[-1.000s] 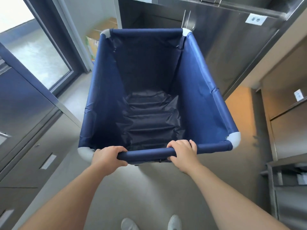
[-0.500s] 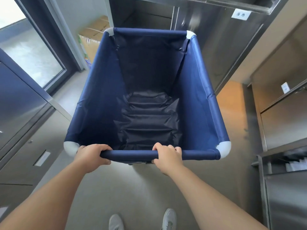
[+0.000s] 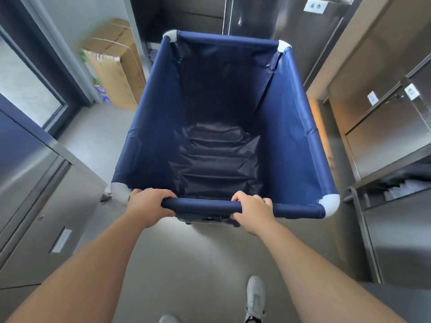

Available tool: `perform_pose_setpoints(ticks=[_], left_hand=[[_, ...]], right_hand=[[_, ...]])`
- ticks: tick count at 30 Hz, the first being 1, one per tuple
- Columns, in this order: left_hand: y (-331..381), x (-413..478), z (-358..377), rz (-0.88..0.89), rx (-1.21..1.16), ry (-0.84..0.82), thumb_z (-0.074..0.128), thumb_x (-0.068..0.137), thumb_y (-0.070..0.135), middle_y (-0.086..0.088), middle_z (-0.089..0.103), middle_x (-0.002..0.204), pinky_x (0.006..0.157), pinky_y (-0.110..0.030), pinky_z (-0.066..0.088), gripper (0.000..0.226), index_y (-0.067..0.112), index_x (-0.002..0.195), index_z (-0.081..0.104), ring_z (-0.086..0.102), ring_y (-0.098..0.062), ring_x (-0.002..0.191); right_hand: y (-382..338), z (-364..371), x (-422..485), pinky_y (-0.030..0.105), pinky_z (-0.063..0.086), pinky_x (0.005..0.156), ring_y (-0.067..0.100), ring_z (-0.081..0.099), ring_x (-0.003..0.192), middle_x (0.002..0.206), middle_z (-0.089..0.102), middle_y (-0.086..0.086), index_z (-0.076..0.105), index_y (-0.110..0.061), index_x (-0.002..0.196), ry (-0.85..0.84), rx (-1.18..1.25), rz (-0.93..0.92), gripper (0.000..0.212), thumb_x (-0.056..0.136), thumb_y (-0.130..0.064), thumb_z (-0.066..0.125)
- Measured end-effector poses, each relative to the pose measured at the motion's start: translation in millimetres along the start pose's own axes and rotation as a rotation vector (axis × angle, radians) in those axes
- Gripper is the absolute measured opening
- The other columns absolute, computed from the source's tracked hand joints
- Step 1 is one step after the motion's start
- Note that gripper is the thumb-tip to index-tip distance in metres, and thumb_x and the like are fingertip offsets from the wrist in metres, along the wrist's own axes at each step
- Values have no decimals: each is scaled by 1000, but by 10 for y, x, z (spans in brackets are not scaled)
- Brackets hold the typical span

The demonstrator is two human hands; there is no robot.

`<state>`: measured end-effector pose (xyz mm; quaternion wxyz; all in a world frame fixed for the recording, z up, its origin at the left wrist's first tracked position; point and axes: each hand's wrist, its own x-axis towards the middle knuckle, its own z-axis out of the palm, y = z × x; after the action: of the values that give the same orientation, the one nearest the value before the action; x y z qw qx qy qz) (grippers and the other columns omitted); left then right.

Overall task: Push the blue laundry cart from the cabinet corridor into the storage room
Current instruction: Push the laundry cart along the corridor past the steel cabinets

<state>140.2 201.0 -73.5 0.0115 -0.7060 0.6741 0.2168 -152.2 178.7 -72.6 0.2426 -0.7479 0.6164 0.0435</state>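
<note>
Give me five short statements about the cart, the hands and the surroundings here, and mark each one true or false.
1. Both hands hold the blue laundry cart by its near rail. True: the left hand and the right hand each have a closed grip on it.
2. The cart is full of laundry. False: only its dark liner shows.
3. A cardboard box stands ahead on the left. True.
4. The person is barefoot. False: a white shoe shows.
5. The cart's corner caps are red. False: they are white.

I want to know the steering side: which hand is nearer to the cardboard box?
Left. The left hand grips the cart rail at its left end, below the cardboard box. The right hand grips farther right.
</note>
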Motion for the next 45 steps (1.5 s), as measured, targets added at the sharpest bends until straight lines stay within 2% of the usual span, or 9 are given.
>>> perform_pose_setpoints(ticks=[9, 14, 19, 31, 37, 41, 45], left_hand=[[-215, 328, -217, 83, 92, -19, 67, 79, 46, 19, 66, 78, 84, -30, 33, 17, 54, 92, 59, 55, -9, 83], [-281, 573, -342, 112, 158, -71, 68, 79, 45, 20, 66, 78, 96, -33, 36, 20, 51, 95, 60, 57, -10, 87], [-385, 775, -433, 181, 161, -75, 69, 79, 39, 19, 68, 78, 101, -33, 31, 18, 50, 90, 60, 57, -9, 85], [-608, 1372, -799, 410, 241, -163, 66, 81, 42, 21, 66, 79, 103, -35, 31, 16, 51, 92, 59, 56, -9, 87], [-674, 1593, -952, 487, 261, -227, 65, 83, 38, 19, 65, 80, 115, -39, 18, 16, 49, 92, 59, 55, -12, 93], [-720, 1797, -1013, 534, 298, -247, 67, 82, 38, 19, 67, 79, 117, -40, 16, 17, 49, 92, 59, 54, -9, 91], [-752, 2003, -1062, 569, 345, -229, 67, 80, 40, 22, 65, 80, 114, -41, 15, 15, 50, 87, 58, 53, -10, 95]], right_hand=[[-297, 130, 8, 39, 31, 87, 20, 53, 99, 86, 52, -14, 50, -34, 108, 98, 1, 104, 21, 91, -38, 61], [-413, 161, 85, 40, 29, 80, 22, 51, 89, 89, 58, -11, 41, -32, 101, 69, 23, 110, 20, 93, -37, 59], [-590, 218, 118, 40, 29, 80, 23, 57, 96, 99, 67, -10, 47, -30, 109, 149, 15, 150, 21, 95, -39, 58], [-1128, 344, 246, 37, 26, 76, 20, 59, 96, 100, 66, -13, 45, -33, 106, 238, 86, 366, 23, 93, -41, 62], [-1413, 430, 294, 36, 27, 80, 18, 57, 97, 101, 66, -13, 48, -34, 109, 290, 155, 472, 21, 93, -40, 62], [-1599, 481, 345, 39, 32, 87, 20, 58, 97, 100, 66, -11, 49, -31, 112, 312, 147, 518, 24, 93, -40, 62], [-1766, 523, 445, 40, 33, 84, 23, 58, 94, 96, 65, -9, 48, -28, 112, 317, 132, 563, 23, 95, -39, 59]])
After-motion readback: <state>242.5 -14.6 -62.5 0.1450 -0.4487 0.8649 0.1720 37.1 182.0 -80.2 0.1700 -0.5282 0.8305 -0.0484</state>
